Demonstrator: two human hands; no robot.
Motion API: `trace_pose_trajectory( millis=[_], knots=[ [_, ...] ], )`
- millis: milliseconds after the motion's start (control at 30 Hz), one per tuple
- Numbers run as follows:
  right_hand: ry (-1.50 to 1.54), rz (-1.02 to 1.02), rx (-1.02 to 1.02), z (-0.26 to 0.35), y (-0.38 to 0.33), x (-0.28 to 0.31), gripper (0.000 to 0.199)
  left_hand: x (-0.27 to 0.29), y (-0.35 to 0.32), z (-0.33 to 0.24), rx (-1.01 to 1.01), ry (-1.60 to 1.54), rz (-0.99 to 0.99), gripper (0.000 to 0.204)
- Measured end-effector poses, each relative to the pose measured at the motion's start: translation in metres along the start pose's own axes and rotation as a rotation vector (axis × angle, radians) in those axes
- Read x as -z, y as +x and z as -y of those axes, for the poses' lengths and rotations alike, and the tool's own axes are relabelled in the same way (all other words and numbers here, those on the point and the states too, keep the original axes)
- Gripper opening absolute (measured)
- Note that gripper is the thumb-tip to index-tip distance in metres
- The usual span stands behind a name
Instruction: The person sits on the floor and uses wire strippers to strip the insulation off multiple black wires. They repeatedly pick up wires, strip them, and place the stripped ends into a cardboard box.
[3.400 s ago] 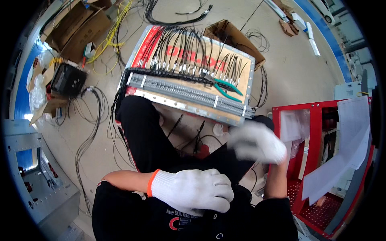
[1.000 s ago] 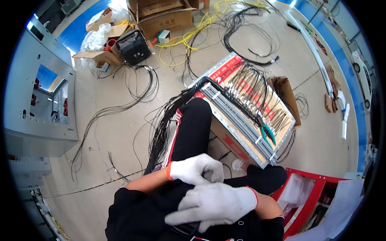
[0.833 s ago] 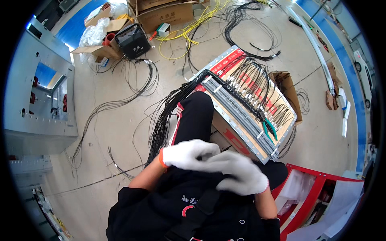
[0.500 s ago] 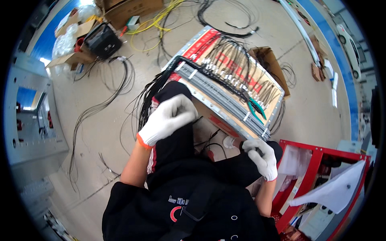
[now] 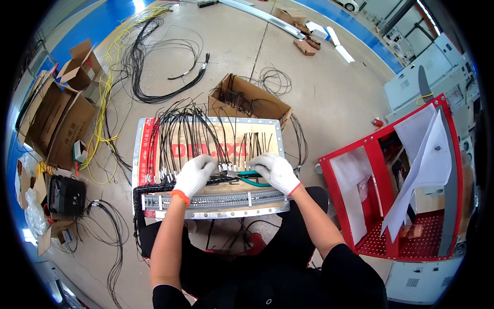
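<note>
A flat wiring panel (image 5: 154, 135) with a metal frame lies on the floor in front of my knees, with many black wires (image 5: 190, 139) running down it to a row of terminals (image 5: 216, 200). My left hand (image 5: 195, 174), in a white glove with an orange cuff, rests on the wire ends near the panel's middle. My right hand (image 5: 275, 172), also gloved, is closed on green-handled pliers (image 5: 249, 177) beside the left hand. Both hands sit just above the terminal row.
An open cardboard box (image 5: 249, 100) holding wire stands behind the panel. A red metal cabinet (image 5: 396, 180) with white papers stands at my right. Loose black and yellow cables (image 5: 139, 56), cardboard boxes (image 5: 54, 116) and a black case (image 5: 66, 195) lie at left.
My head has turned to face the panel squarely. Both hands left my lap and reached forward onto the wires; the right hand has closed on the green pliers.
</note>
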State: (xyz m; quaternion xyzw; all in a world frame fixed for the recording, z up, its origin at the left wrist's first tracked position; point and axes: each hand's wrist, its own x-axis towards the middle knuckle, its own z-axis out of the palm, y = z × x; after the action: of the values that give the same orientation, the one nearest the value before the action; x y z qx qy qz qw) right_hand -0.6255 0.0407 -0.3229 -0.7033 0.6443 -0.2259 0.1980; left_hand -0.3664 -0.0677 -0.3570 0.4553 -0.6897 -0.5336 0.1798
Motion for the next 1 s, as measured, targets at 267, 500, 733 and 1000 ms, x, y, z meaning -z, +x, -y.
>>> trace_pose_trajectory(
  millis=[267,500,733,1000],
  knots=[
    [-0.43,0.251,0.098,0.029,0.011,-0.02,0.052,-0.016,0.021,0.019,0.083,-0.153,-0.179,0.023],
    [-0.044,0.063,0.077,-0.006,0.017,-0.015,0.042,-0.033,0.027,-0.02,-0.163,-0.188,-0.3,0.025],
    [1.436,-0.007,-0.502,-0.056,0.041,0.011,0.032,-0.071,0.035,-0.024,-0.068,0.208,-0.164,0.047],
    [1.1,0.141,-0.496,-0.028,0.035,0.01,0.024,-0.066,0.045,-0.023,0.197,-0.354,-0.054,0.02]
  ],
)
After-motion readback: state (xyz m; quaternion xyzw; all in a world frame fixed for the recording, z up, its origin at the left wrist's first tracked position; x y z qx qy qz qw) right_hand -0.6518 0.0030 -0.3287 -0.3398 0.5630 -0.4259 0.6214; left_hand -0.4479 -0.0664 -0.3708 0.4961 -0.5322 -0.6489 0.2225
